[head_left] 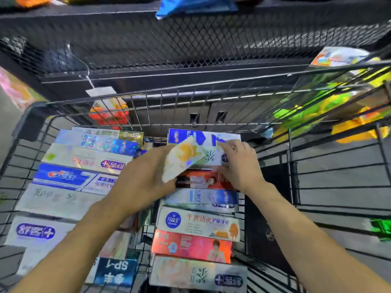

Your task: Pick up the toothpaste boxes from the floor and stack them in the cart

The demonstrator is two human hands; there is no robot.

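One cart [31, 121]. Two hands: left [143, 178], right [239, 163]. Toothpaste boxes in two rows: left row [84, 157], about nine visible; right row [198, 225], seven visible, several partly covered; one further box [184, 157] held in the left hand. Exact totals cannot be told.

A shop aisle, seen from over a wire cart.

A wire shopping cart [148, 106] holds rows of boxed toothpaste [198, 226]. Behind it stands dark mesh-fronted shelving [190, 45] carrying packaged goods [190, 5], with a bagged item hanging from a hook [110, 111] and bright packets [317, 106] at right.
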